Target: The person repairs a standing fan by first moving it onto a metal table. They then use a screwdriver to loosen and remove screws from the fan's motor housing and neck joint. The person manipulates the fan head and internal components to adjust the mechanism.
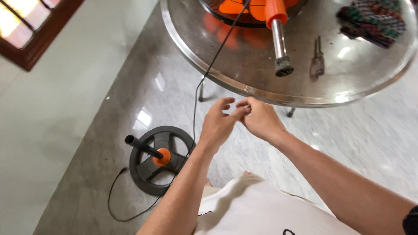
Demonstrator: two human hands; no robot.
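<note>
Both hands are met fingertip to fingertip: left hand (219,124) loosely curled, right hand (260,118) pinched on something too small to tell. Beyond the fingers lies a glass table (244,69); below-left, a black fan base (161,159).

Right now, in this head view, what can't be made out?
- Whatever the left hand and right hand pinch between them: too small, covered by fingers.
- Fan head: cut off by the top edge.
- Patterned cloth on the round table: blurred, partly cut off.
- Small metal tool: too blurred to identify.
</note>
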